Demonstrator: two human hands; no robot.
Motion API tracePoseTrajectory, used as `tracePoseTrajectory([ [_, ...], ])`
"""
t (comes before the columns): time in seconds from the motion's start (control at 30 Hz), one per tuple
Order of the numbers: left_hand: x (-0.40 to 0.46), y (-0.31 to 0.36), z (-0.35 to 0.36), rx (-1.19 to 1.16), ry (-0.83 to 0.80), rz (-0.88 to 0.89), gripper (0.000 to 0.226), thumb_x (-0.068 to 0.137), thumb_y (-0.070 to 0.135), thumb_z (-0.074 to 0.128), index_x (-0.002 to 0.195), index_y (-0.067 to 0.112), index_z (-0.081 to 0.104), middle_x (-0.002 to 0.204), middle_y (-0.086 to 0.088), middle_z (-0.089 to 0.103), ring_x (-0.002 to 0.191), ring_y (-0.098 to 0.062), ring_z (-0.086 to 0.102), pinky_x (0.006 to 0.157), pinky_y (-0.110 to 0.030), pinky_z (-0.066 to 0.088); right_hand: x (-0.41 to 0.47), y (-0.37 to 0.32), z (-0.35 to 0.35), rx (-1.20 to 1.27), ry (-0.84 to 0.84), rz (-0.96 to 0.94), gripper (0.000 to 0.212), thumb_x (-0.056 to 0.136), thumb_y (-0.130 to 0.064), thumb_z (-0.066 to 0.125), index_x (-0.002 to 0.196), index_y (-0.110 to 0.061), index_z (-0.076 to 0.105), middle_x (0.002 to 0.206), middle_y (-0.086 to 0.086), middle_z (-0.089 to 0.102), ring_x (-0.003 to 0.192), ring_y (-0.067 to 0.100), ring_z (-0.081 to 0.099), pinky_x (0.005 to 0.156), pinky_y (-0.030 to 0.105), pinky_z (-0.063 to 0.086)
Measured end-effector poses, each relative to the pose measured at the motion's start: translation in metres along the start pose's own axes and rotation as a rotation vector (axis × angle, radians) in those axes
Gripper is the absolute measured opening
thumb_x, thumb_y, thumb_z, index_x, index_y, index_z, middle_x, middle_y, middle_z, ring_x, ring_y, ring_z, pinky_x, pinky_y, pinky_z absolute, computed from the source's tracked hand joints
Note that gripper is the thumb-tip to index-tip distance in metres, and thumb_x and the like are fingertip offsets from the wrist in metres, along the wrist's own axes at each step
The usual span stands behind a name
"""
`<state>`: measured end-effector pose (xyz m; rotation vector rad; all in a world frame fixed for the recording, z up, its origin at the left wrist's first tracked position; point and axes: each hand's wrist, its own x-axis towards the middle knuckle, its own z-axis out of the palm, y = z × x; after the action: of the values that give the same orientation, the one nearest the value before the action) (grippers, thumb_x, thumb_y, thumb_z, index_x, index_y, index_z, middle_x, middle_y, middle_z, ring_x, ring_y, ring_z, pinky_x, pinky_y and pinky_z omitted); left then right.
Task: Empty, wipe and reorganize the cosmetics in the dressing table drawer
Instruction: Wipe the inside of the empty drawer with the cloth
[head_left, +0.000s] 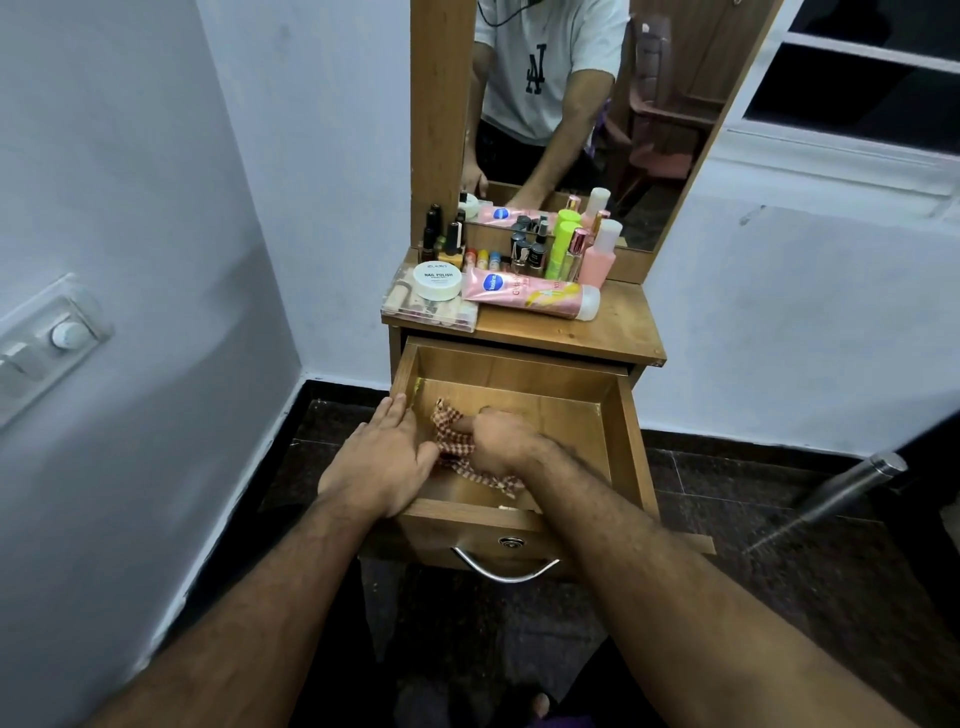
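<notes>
drawer (631, 441) pulled out, emptied; cosmetics (519, 270) parked on tabletop (618, 332). right hand (498, 439) bunches checked cloth (457, 452) on drawer floor to wipe; left hand (382, 460) lies flat, fingers straight, bracing side wall.

Cloth (457, 441) in the open drawer (631, 441), bottles (524, 254) on the tabletop (618, 327) behind, mirror (571, 104) beyond

Head view, looking down, close over drawer (631, 441)
</notes>
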<state>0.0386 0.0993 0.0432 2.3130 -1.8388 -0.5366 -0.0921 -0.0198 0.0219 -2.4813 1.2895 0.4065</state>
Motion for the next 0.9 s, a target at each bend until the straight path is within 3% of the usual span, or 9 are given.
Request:
tracePoseTrajectory([
  [0.13, -0.002, 0.001, -0.002, -0.008, -0.001, 0.001, 0.063, 0.102, 0.04, 0.026, 0.156, 0.009, 0.015, 0.165, -0.003, -0.001, 0.151, -0.012, -0.003, 0.122, -0.035, 0.009, -0.01, 0.02, 0.002, 0.004, -0.025, 0.05, 0.063, 0.086, -0.011, 0.063, 0.143, -0.036, 0.048, 0.144, 0.003, 0.052, 0.128, 0.024, 0.051, 0.105, 0.035, 0.043],
  [0.23, -0.002, 0.0, -0.001, -0.012, -0.001, -0.001, 0.063, 0.102, 0.04, 0.025, 0.156, 0.009, 0.015, 0.165, -0.003, -0.001, 0.151, -0.012, -0.002, 0.122, -0.035, 0.009, -0.007, 0.032, -0.002, -0.029, 0.042, 0.15, 0.045, 0.092, -0.016, 0.058, 0.136, -0.025, 0.056, 0.134, 0.006, 0.059, 0.119, 0.024, 0.058, 0.1, 0.037, 0.049],
  [0.3, -0.001, -0.001, 0.0, -0.011, 0.004, -0.002, 0.064, 0.102, 0.041, 0.025, 0.156, 0.009, 0.014, 0.165, -0.003, -0.001, 0.152, -0.012, -0.002, 0.121, -0.035, 0.009, -0.001, 0.031, -0.009, -0.029, 0.064, 0.18, 0.043, 0.094, -0.015, 0.055, 0.136, -0.021, 0.055, 0.135, 0.009, 0.058, 0.121, 0.026, 0.058, 0.102, 0.037, 0.049],
  [0.47, 0.002, -0.004, 0.004, -0.03, 0.016, -0.001, 0.065, 0.101, 0.04, 0.026, 0.157, 0.009, 0.014, 0.165, -0.002, -0.001, 0.151, -0.011, -0.003, 0.121, -0.034, 0.008, 0.023, 0.001, -0.021, 0.02, 0.05, 0.113, 0.055, 0.091, -0.013, 0.05, 0.144, -0.027, 0.047, 0.138, 0.014, 0.051, 0.12, 0.032, 0.056, 0.1, 0.037, 0.048],
  [0.63, 0.001, -0.004, 0.004, -0.032, 0.022, 0.012, 0.064, 0.101, 0.039, 0.026, 0.157, 0.01, 0.014, 0.165, -0.003, -0.001, 0.151, -0.012, -0.004, 0.121, -0.033, 0.007, 0.042, -0.026, -0.016, -0.008, 0.093, 0.049, 0.045, 0.096, -0.018, 0.05, 0.141, -0.019, 0.049, 0.139, 0.015, 0.049, 0.125, 0.035, 0.052, 0.102, 0.043, 0.043],
  [0.9, 0.003, -0.003, 0.005, -0.048, 0.012, 0.018, 0.065, 0.101, 0.038, 0.027, 0.157, 0.01, 0.012, 0.165, -0.002, -0.004, 0.151, -0.011, -0.007, 0.121, -0.033, 0.007, 0.052, -0.033, -0.013, -0.005, 0.097, 0.02, 0.04, 0.095, -0.017, 0.053, 0.135, -0.017, 0.054, 0.133, 0.013, 0.056, 0.12, 0.034, 0.055, 0.096, 0.04, 0.045],
])
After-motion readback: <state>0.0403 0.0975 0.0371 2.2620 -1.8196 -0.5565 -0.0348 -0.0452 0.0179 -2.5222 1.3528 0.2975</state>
